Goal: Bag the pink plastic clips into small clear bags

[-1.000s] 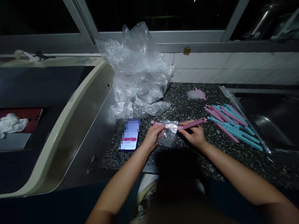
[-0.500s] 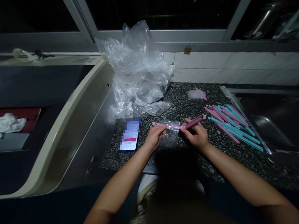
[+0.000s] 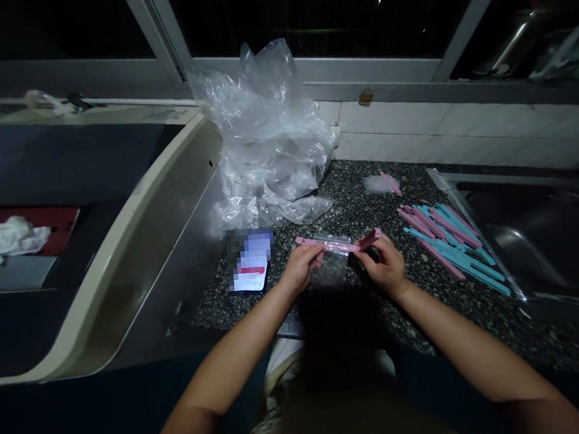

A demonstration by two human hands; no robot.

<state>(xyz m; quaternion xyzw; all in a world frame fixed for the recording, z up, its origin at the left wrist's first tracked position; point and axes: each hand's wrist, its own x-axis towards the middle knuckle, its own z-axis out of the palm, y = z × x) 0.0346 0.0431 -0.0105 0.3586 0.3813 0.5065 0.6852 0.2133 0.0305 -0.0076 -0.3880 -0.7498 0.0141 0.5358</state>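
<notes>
Between my hands is a pink bag sealing clip (image 3: 339,246), hinged open, its long bar lying across a small clear plastic bag (image 3: 330,272). My left hand (image 3: 301,268) pinches the bar near its left end, together with the bag's edge. At the hinge end, my right hand (image 3: 384,263) grips the clip, and the other arm of the clip angles up and to the right along its fingers. Part of that arm is hidden by the fingers. The bag hangs below the bar, towards me.
Several pink and blue clips (image 3: 446,238) lie piled beside a metal sink (image 3: 536,231). A lit phone (image 3: 250,263) rests left of my hands. Crumpled clear plastic bags (image 3: 273,138) stand behind it. A small white packet with a pink clip (image 3: 382,183) sits farther back on the speckled counter (image 3: 351,172).
The clip's free arm has swung up and inward at the right, closer to my right fingers. My left hand has stayed nearly in place.
</notes>
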